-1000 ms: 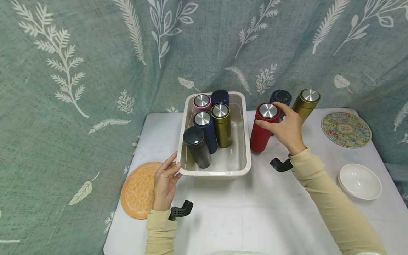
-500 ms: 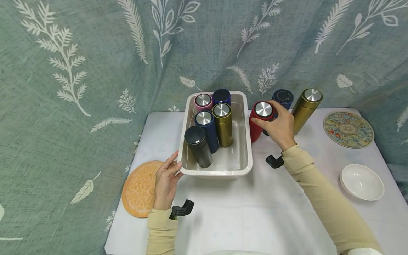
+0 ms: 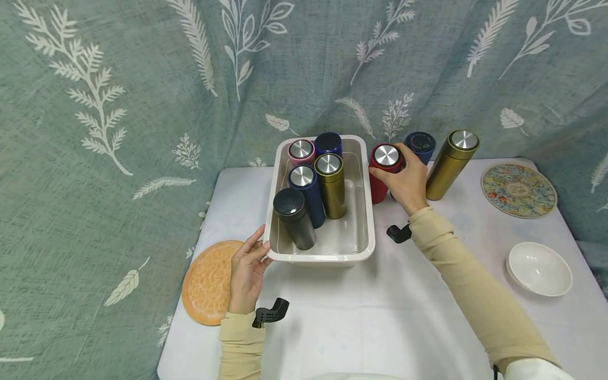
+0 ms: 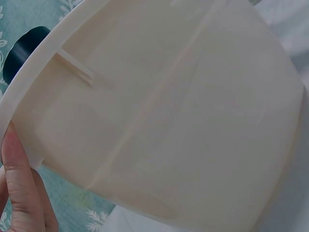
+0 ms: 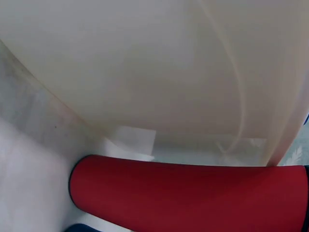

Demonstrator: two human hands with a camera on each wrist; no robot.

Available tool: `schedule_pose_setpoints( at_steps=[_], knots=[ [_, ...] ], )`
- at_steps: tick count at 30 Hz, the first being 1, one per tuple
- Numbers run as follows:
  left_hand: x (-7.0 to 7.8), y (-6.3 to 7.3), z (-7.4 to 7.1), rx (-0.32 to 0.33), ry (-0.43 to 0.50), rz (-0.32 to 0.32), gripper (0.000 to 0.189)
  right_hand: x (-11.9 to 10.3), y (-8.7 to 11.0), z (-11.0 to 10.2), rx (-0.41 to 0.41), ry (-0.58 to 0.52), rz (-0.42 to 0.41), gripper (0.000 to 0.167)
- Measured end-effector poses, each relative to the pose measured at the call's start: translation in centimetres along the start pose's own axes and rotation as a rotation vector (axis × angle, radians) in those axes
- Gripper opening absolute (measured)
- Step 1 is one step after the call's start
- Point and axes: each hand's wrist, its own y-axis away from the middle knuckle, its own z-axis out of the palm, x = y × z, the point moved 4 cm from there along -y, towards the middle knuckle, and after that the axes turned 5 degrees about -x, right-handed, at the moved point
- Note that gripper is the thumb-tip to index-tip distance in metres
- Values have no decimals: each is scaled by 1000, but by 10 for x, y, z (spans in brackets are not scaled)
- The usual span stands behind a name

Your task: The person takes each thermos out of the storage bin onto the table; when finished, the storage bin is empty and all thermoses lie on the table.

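My right hand [image 3: 410,179] grips a red thermos flask [image 3: 378,187] near its silver-topped lid, just outside the right wall of a white plastic basin [image 3: 328,258]. In the right wrist view the red flask [image 5: 188,195] lies across the bottom of the picture, close beside the basin wall [image 5: 140,72]. At the basin's front left corner, my left hand [image 3: 247,272] holds the rim; the left wrist view shows its fingers [image 4: 21,188] at that rim. Inside the basin stand a black flask [image 3: 296,221], a blue one [image 3: 311,198], a gold one [image 3: 334,192], plus pink and dark blue ones behind.
Right of the red flask stand a dark blue flask [image 3: 421,145] and a tall gold flask [image 3: 448,166]. A round patterned mat [image 3: 519,191] and a white bowl [image 3: 539,269] lie further right. An orange round mat [image 3: 209,285] is at left. Leaf-print cloth hangs behind.
My right hand has carried the red flask left and back along the basin's right wall. My left hand has stayed at the basin corner.
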Motion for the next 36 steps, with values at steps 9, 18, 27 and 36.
schedule_pose_setpoints(
  at_steps=[9,18,27,36],
  knots=[
    [-1,-1,-1,9,2,1,49,0,-7,3,-24,19,-4,73],
    [0,-1,1,7,4,-7,49,-1,-10,7,-32,58,-86,65],
    [0,-1,0,-6,-18,9,50,-4,-10,8,-52,70,-99,63],
    [0,-1,0,-2,9,-5,50,-9,-8,5,-115,88,-54,63]
  ],
)
